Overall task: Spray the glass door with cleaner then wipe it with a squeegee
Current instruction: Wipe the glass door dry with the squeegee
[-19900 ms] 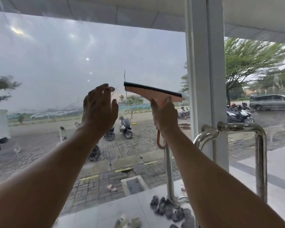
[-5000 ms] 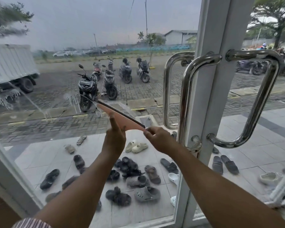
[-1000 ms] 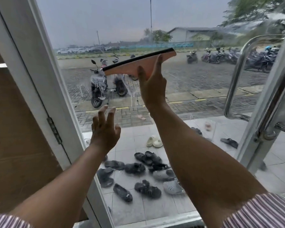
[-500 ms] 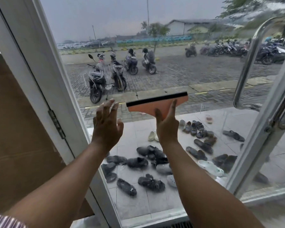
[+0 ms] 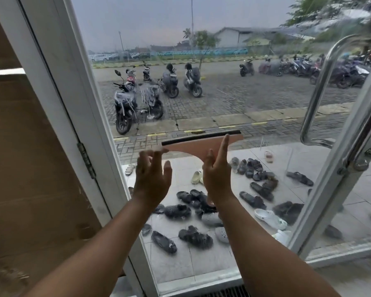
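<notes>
Streaked white-framed glass door (image 5: 223,99): your right hand (image 5: 217,176) grips the pink black-edged squeegee (image 5: 193,145); left hand (image 5: 152,181), fingers relaxed, at its left end.

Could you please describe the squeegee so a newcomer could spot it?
On the glass door, between the white hinged frame and the chrome handle, the right hand holds the squeegee against the pane. It is the only salmon-pink thing there, topped by a black blade.
</notes>
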